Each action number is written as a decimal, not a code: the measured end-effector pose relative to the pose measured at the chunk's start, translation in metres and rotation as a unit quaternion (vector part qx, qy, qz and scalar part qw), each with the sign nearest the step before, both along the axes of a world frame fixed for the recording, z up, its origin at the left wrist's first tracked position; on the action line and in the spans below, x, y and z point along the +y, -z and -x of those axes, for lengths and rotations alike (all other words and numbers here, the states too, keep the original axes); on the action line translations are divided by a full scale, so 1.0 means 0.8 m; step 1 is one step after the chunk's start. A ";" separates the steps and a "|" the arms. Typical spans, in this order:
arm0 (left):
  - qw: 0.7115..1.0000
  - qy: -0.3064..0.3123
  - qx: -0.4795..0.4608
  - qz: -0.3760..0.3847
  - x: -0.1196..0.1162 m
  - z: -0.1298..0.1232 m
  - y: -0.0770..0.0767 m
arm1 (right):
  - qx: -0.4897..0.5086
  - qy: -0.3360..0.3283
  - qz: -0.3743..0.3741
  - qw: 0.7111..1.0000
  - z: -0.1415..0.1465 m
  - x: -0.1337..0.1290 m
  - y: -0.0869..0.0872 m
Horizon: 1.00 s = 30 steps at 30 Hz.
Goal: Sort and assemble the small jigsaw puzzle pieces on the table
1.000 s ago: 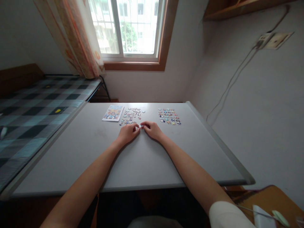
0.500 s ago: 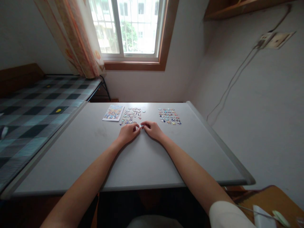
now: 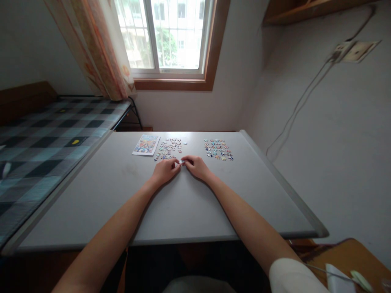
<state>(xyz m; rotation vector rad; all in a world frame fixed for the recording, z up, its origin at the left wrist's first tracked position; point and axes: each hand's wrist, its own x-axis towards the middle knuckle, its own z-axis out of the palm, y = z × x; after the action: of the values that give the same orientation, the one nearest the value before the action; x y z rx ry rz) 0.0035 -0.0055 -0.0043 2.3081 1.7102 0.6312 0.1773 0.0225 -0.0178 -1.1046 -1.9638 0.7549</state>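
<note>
Forearms (image 3: 113, 230), two of them, run up to the grip from its near left and near right; one pale sleeve (image 3: 295, 274) shows on the right arm. Far to the near right of the grip stands one wooden seat (image 3: 357, 256), with one white box (image 3: 339, 280) on it. One table (image 3: 189, 203) lies under both hands. The left hand (image 3: 166, 169) and right hand (image 3: 197, 167) meet fingertip to fingertip, each with thumb and finger pinched on at least one small piece (image 3: 182, 161); whether there are more between them, I cannot tell.

Just beyond the grip lie two groups of pieces: the left group (image 3: 166, 151), beyond and a little left, is scattered; the right group (image 3: 218, 147), beyond and right, is set in rough rows. Each holds dozens, too small to count surely. One printed sheet (image 3: 146, 145) lies past the left group. Well left of the grip is one bed (image 3: 76, 122); beyond the grip, one curtain (image 3: 97, 53) hangs at one window (image 3: 179, 40).
</note>
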 end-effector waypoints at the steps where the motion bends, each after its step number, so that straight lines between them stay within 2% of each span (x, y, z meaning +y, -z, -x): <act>1: 1.000 0.001 0.000 -0.001 0.000 0.000 0.000 | 0.001 0.000 0.000 1.000 0.000 0.000 0.000; 30: 1.000 0.002 0.001 0.000 0.001 0.000 0.001 | 0.004 -0.001 0.003 1.000 -0.001 0.000 0.000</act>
<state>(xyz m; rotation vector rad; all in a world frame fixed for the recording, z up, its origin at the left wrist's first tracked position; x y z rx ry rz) 0.0037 -0.0048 -0.0050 2.3122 1.7074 0.6281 0.1780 0.0224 -0.0178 -1.1023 -1.9576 0.7662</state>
